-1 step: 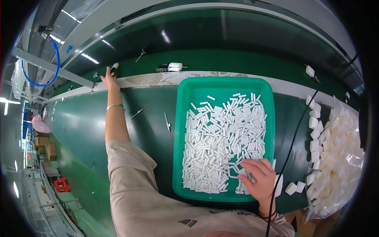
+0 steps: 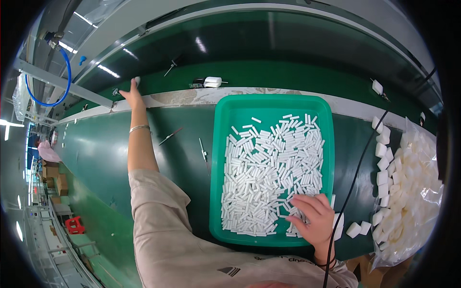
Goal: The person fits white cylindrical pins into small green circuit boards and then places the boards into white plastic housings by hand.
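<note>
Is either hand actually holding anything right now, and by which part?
Cannot tell for sure. The right hand rests fingers-down on the small white pieces in the green tray; the left hand reaches the belt's far edge.

White adapter [image 2: 212, 81] on the far belt [image 2: 288, 53]. Two thin metal tools [image 2: 171, 136] lie mid green table [image 2: 96, 158]. Clear bag of white blocks [image 2: 415, 192] at right edge, loose blocks [image 2: 382, 149] beside it. Black cable [image 2: 353, 182] crosses right side.
</note>
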`<state>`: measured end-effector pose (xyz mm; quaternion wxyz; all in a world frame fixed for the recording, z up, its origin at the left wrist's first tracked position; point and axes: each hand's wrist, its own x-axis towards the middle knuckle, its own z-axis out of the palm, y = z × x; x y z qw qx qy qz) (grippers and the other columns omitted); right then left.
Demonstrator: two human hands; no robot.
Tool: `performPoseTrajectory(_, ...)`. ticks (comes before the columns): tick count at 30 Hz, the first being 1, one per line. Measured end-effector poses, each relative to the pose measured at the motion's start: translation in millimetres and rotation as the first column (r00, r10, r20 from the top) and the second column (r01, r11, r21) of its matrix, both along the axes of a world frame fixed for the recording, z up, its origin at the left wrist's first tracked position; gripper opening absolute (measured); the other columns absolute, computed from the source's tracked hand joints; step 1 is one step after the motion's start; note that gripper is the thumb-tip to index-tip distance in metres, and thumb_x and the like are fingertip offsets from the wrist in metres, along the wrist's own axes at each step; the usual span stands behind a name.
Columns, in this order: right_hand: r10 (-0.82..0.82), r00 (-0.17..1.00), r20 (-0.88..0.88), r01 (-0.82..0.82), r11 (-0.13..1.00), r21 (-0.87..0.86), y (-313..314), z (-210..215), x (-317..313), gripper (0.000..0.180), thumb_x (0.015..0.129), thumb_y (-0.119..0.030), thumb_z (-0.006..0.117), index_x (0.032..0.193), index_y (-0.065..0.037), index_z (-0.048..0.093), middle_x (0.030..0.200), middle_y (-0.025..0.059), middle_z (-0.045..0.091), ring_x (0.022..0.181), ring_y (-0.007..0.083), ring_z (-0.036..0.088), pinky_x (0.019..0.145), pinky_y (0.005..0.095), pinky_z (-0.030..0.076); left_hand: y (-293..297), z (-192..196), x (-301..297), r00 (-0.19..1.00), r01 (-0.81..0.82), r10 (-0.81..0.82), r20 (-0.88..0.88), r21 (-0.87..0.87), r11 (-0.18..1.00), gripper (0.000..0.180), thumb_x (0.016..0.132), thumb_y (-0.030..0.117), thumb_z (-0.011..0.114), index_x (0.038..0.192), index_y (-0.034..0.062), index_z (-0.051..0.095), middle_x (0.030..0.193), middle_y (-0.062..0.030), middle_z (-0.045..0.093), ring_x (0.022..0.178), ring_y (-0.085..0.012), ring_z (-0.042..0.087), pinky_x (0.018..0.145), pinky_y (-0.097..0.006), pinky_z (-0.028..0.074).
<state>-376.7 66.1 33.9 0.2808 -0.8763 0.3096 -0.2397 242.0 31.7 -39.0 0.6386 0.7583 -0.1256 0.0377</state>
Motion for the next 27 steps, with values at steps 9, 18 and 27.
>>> performPoseTrajectory(9,0.182,0.976,-0.117,-0.181,0.983,0.021,0.1,3.0,2.9,0.049,0.052,-0.032,0.072,0.096,-0.012,0.062,0.083,0.0008,0.05,0.073,0.0186,0.046,0.063,0.0289,0.04,-105.7,-3.8,-88.5,0.523,-0.28,-0.484,0.702,0.678,0.68,0.064,0.075,0.054,0.052,0.126,0.0193,0.04,0.132,-0.0126,0.035,0.119,-0.0352,0.033,0.093,-0.046,0.031)
performPoseTrajectory(18,0.136,0.973,-0.185,-0.139,0.99,-0.002,7.0,-9.4,-3.4,0.029,0.056,-0.017,0.07,0.082,-0.012,0.059,0.081,-0.0011,0.052,0.077,0.0171,0.049,0.064,0.0291,0.041,-120.7,33.6,-138.8,0.817,0.54,-0.572,0.07,0.256,0.802,0.028,0.084,0.015,0.046,0.112,0.0138,0.05,0.103,-0.0092,0.059,0.08,-0.0306,0.061,0.067,-0.037,0.051)
performPoseTrajectory(27,0.06,0.991,-0.121,-0.059,0.998,0.009,12.6,-12.8,-4.7,0.029,0.057,-0.01,0.069,0.082,-0.009,0.055,0.076,0.0031,0.051,0.073,0.0208,0.049,0.063,0.0317,0.042,-56.1,98.5,-271.9,0.271,0.792,-0.906,-0.326,-0.46,0.403,0.044,0.083,-0.001,0.046,0.125,0.0008,0.033,0.117,-0.0161,0.048,0.104,-0.0268,0.051,0.081,-0.033,0.049)
